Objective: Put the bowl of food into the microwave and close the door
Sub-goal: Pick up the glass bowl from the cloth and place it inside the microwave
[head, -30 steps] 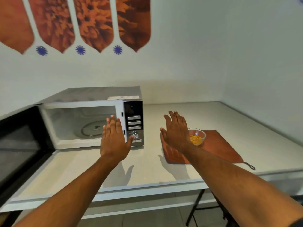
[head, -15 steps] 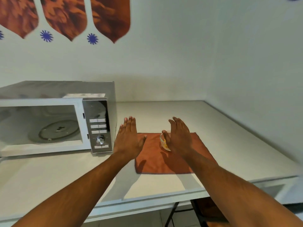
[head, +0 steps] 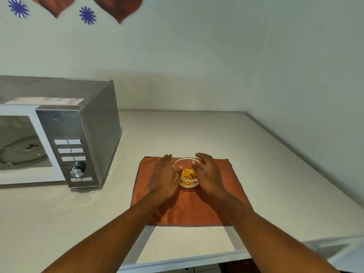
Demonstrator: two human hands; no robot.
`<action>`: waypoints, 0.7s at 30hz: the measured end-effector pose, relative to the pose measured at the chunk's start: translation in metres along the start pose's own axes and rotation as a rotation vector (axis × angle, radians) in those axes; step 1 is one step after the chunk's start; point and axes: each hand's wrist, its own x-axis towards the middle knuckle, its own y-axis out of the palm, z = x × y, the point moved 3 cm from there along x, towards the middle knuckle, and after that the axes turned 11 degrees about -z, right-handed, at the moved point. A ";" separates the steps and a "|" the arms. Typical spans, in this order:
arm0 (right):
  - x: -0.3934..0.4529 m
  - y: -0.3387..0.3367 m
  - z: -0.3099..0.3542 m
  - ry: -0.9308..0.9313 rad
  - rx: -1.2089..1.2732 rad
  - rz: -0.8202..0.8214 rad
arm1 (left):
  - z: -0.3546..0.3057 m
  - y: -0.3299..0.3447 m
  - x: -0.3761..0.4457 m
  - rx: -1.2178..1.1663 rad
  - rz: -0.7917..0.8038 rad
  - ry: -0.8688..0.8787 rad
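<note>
Both hands cup the bowl [head: 188,175] from either side, fingers spread and curved; whether the palms press the glass cannot be told. Left hand [head: 163,179] sits at its left wall, right hand [head: 209,175] at its right. The bowl holds orange food [head: 188,173] and stands on a cloth [head: 189,207] on the counter [head: 59,213], right of the microwave [head: 78,138], whose cavity stands uncovered.

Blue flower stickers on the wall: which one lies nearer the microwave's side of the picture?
The left blue sticker, at the picture's edge; the other sits further right.
</note>
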 end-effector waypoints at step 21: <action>0.004 0.015 -0.019 0.296 0.308 0.049 | 0.006 0.053 0.016 -0.778 -0.097 -0.511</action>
